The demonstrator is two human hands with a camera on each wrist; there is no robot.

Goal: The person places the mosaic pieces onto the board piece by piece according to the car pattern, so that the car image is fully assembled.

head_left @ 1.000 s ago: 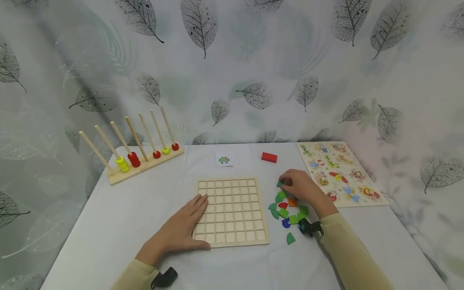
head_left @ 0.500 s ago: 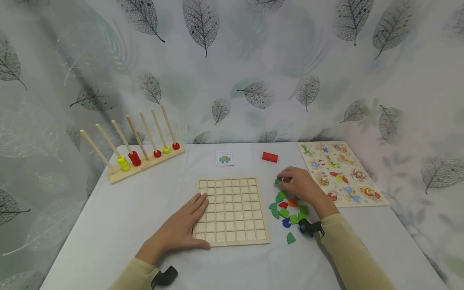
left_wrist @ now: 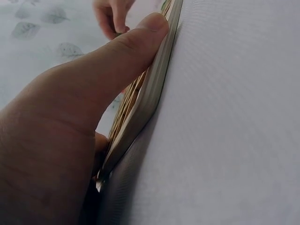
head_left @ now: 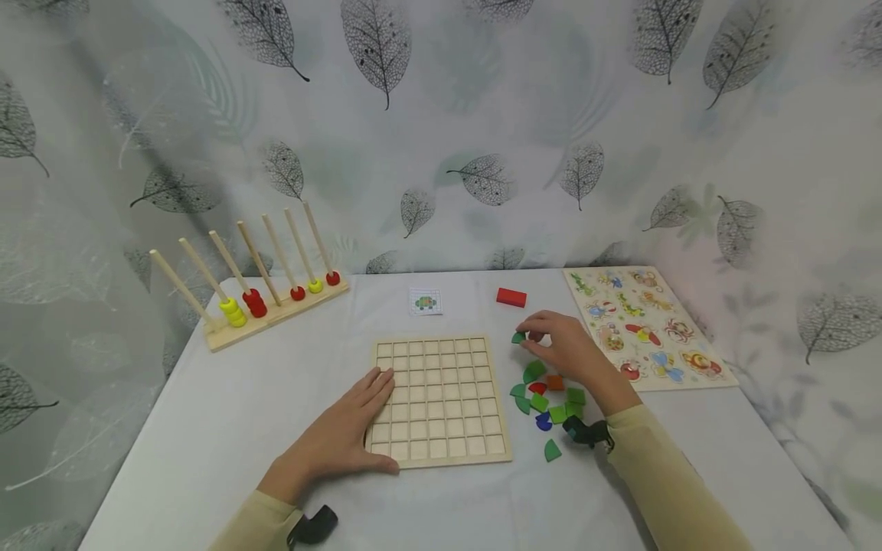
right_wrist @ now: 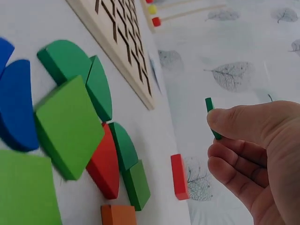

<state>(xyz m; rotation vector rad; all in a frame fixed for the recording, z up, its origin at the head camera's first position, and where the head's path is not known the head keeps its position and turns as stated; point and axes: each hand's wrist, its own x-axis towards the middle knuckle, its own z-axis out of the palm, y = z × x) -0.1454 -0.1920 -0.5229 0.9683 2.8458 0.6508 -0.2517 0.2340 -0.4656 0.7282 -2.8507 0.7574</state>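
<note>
- Leaf-printed cloth (head_left: 482, 115) hangs behind and drapes down onto the white tabletop (head_left: 227, 413), which has open bare room at its left and near edges.
- Animal puzzle board (head_left: 644, 325) lies at the far right, close to the tabletop's right edge.
- Wooden grid board (head_left: 441, 398) lies flat in the middle, all its cells bare; the left-wrist view shows only its thin side edge (left_wrist: 154, 93), seen end on.
- Peg rack (head_left: 265, 298) stands at the far left with yellow and red beads low on its slanted rods.
- Left hand (head_left: 341, 440) rests flat with fingers spread and straight on the grid board's near left corner; the left-wrist view shows the thumb (left_wrist: 117, 61) pressed along the board's edge.
- Right hand (head_left: 565, 348) is lifted just right of the grid board's far corner, pinching the green piece (head_left: 518, 337) between thumb and fingertips; the right-wrist view shows this piece (right_wrist: 212, 117) edge-on, clear of the tabletop.
- Loose pile of pieces (head_left: 544, 398), green, red, orange and blue, lies between the grid board and the right forearm; the right-wrist view shows them touching and overlapping.
- Red block (head_left: 511, 298) lies apart, behind the right hand.
- Small pattern card (head_left: 426, 302) lies beyond the grid board's far edge.
</note>
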